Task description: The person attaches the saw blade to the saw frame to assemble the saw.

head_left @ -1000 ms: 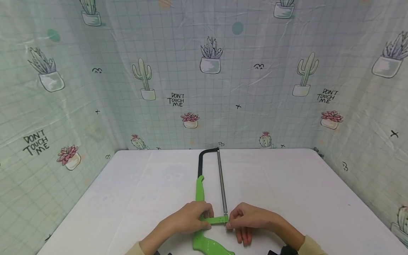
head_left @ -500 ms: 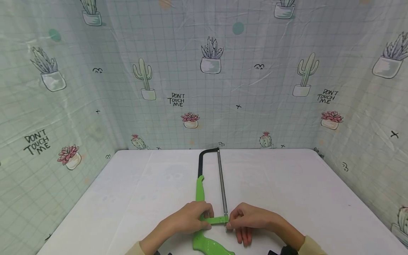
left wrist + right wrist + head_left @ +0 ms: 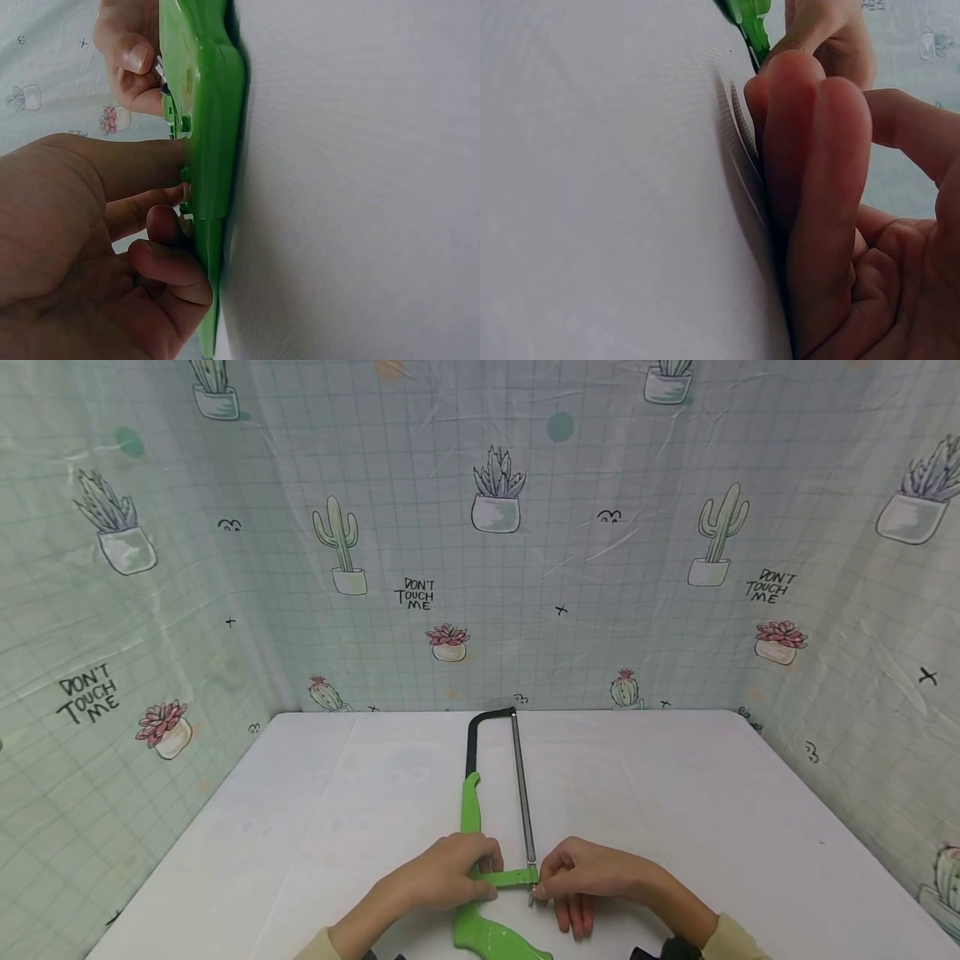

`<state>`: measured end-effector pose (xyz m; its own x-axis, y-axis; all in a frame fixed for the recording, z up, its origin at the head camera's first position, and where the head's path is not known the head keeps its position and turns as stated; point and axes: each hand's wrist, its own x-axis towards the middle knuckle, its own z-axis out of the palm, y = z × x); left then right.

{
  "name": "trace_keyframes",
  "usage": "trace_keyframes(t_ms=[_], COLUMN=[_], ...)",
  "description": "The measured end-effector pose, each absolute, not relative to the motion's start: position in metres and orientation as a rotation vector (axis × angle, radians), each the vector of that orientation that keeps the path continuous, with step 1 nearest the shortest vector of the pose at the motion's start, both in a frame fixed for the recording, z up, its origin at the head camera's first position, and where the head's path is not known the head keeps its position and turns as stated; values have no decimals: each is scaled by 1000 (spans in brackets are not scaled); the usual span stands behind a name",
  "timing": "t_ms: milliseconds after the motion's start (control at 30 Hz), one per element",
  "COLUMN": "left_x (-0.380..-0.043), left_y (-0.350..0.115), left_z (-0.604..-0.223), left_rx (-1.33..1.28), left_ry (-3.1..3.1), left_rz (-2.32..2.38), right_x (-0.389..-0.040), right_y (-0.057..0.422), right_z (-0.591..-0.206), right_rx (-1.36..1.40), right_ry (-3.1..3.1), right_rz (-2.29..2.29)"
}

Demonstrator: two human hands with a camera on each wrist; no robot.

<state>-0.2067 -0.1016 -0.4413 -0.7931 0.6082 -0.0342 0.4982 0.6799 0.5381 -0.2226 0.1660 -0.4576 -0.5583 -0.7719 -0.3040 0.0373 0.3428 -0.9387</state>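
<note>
A hacksaw (image 3: 470, 806) with a green handle and a black front bow lies on the white table, its grey blade (image 3: 522, 785) on the right side. My left hand (image 3: 450, 870) grips the green body where the crosspiece (image 3: 513, 878) joins it; the left wrist view shows thumb and fingers along its edge. At the crosspiece's right end, my right hand (image 3: 588, 870) pinches the small metal tensioning screw (image 3: 532, 898) between thumb and forefinger. Its other fingers (image 3: 829, 165) extend low by the tabletop in the right wrist view. The fingertips partly hide the screw.
The white table (image 3: 675, 802) reaches back to a cactus-print cloth (image 3: 562, 560) that hangs behind and on both sides. Black pieces of wrist gear (image 3: 671, 948) show at the bottom edge. The saw's front end reaches near the table's back edge.
The small metal screw at my right fingertips has turned slightly, and more of its end shows now. Both hands and the hacksaw stay in place.
</note>
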Motion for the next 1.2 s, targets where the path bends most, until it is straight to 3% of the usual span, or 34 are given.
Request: trace_keyframes(t_ms=[1200], left_x=[-207], left_y=[-103], left_z=[-440], left_rx=[876], left_ry=[2673], left_rz=[759], right_x=[-224], right_y=[169], right_z=[-457], right_rx=[-658], right_ry=[1773], right_rz=[-1296])
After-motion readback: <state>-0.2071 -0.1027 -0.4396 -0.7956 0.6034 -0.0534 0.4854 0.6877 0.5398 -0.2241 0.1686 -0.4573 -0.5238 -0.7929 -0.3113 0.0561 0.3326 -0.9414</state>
